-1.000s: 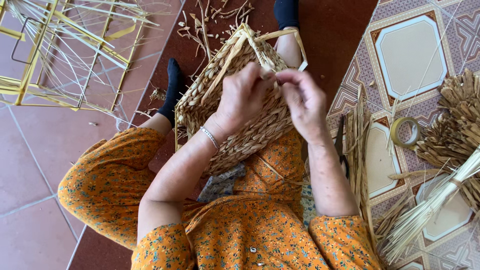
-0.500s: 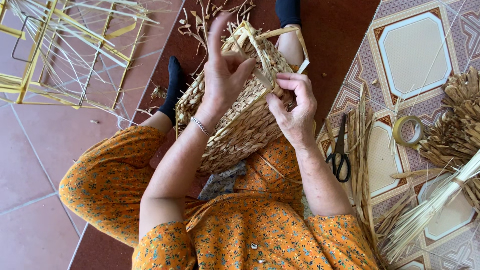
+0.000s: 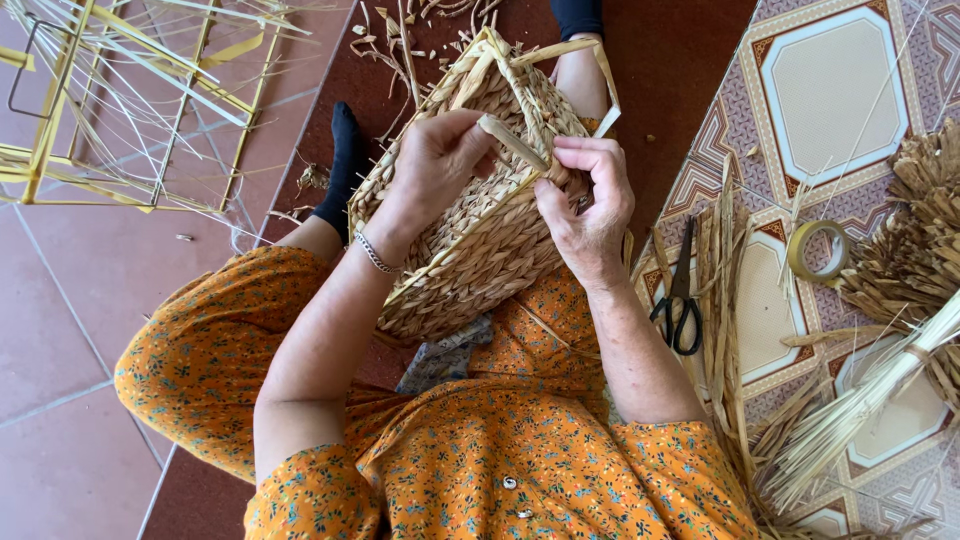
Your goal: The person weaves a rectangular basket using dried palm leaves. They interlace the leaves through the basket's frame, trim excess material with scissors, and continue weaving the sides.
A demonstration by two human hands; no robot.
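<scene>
Far left, on the red tile floor (image 3: 90, 300): a yellow wire frame (image 3: 120, 100) strung with pale straw strips. Centre, on the lap of a person in an orange flowered dress (image 3: 480, 440): a woven straw basket (image 3: 470, 240), tilted, its open rim toward the far side, bare stakes standing up from the rim. Left hand (image 3: 435, 165), silver bracelet at the wrist, lies on the basket's side, its grip pinched together on a flat straw strip (image 3: 512, 142). Right hand (image 3: 585, 200) just beside it, its grip clamped on the same strip at the basket's edge. Far centre: loose straw offcuts (image 3: 400, 40) on the floor. Right of the basket, on a patterned mat (image 3: 840, 90): black-handled scissors (image 3: 680, 295) beside a bundle of straw strips (image 3: 720, 290); a tape roll (image 3: 818, 252); at far right, braided straw bundles (image 3: 915, 250) and a sheaf of pale stalks (image 3: 860, 405).
</scene>
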